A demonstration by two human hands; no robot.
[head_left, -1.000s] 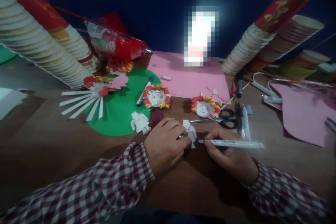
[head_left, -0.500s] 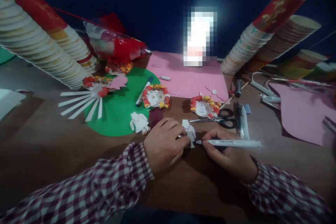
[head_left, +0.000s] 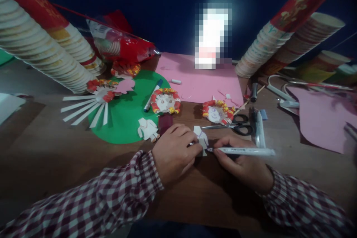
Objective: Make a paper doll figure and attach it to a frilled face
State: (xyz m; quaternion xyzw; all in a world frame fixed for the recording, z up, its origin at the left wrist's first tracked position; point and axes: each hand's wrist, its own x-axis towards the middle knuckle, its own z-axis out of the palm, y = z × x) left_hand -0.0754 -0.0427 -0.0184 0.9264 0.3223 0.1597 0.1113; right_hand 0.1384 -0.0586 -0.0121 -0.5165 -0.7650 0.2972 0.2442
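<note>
"Right hand (head_left: 244,160)?"
"Grip closed, pinching the marker (head_left: 244,151); its tip is by the cutout (head_left: 199,134)."
"Left hand (head_left: 177,156)?"
"Fingers curled over the cutout, at that hand's two o'clock on the counter (head_left: 192,204). Whether they pinch, I can't tell."

Support surface, as I read it from my remote post: a brown wooden table (head_left: 178,202). Directly on it — a round green sheet (head_left: 131,108), a rectangular pink sheet (head_left: 200,80) at the back, a round-cornered pink sheet (head_left: 323,119) far right, black-handled metal scissors (head_left: 230,127), a small purple-lined white paper cut-out (head_left: 199,132). I log white-and-red paper-cup stacks (head_left: 262,50) standing at both sides.
</note>
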